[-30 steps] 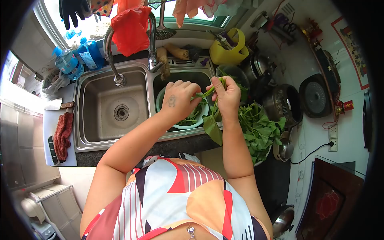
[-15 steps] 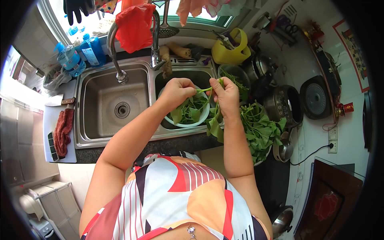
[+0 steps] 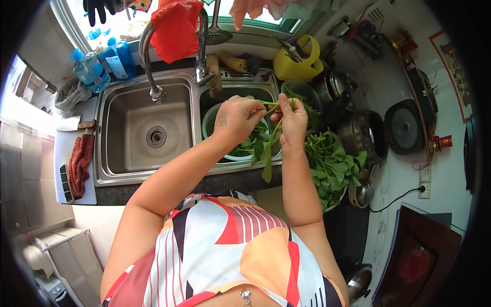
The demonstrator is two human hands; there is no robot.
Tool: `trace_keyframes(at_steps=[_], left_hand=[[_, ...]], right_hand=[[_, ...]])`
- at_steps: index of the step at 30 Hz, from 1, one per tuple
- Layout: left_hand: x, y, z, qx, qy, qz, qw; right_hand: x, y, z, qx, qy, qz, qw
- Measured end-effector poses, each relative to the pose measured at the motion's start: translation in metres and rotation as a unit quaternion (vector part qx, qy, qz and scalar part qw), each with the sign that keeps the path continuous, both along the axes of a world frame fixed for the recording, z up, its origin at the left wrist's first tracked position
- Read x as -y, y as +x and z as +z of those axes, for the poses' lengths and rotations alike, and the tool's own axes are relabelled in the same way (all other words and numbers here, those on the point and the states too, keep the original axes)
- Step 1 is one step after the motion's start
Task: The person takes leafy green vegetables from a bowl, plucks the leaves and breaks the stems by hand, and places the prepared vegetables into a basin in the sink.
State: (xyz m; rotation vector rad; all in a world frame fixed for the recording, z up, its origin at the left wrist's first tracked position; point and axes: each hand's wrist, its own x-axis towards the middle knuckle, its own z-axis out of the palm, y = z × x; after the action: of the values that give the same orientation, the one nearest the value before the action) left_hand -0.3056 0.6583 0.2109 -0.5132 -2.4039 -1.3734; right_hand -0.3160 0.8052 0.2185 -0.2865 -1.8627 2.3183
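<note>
My right hand is closed around a leafy green stem, whose leaves hang down past the palm. At its left, my left hand pinches the thin end of a green stem between thumb and fingers. Both hands are over the right sink basin. Beneath them, a pale round bowl with loose green leaves sits in that basin, partly hidden by my left hand. A heap of leafy greens lies to the right of my right forearm, stems toward the back.
The left sink basin lies under the faucet. On the left, a cleaver and a reddish cloth rest on a white board. A yellow basket, a rice cooker and a small pan stand on the right.
My left hand has moved right and turned, now closer to my right hand and showing its back. The hanging leaves have shifted left, over the bowl's right side.
</note>
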Motion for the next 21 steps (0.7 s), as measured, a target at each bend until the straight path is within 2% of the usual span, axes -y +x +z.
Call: trace_keyframes(at_steps=[1,4,7,10,13,14,18,21], left_hand=[[-0.002,-0.001,-0.003,0.0,-0.035,0.017,0.999],[-0.007,-0.004,-0.016,0.169,0.103,-0.05,0.979],[-0.005,-0.007,-0.025,0.197,0.139,-0.067,0.968],[-0.003,-0.013,-0.025,0.298,0.279,-0.051,0.912],[0.003,-0.016,-0.037,0.382,0.345,-0.028,0.857],[0.002,-0.009,-0.037,0.391,0.372,-0.062,0.84],[-0.009,0.009,-0.025,0.305,0.239,-0.155,0.909],[-0.012,0.009,-0.028,0.266,0.131,-0.124,0.947]], right_hand=[[0.003,0.0,-0.002,-0.006,-0.006,0.003,1.0],[0.007,-0.002,-0.006,-0.025,-0.022,0.01,0.999],[0.008,0.0,-0.008,-0.05,-0.001,0.005,0.999],[0.014,0.007,-0.013,-0.091,0.1,-0.037,0.99],[0.017,0.002,-0.008,-0.142,0.033,-0.093,0.985],[0.016,0.001,-0.003,-0.123,-0.001,-0.093,0.988],[0.014,-0.004,-0.013,-0.129,0.041,-0.066,0.989],[0.02,-0.003,-0.02,-0.143,0.11,-0.063,0.982]])
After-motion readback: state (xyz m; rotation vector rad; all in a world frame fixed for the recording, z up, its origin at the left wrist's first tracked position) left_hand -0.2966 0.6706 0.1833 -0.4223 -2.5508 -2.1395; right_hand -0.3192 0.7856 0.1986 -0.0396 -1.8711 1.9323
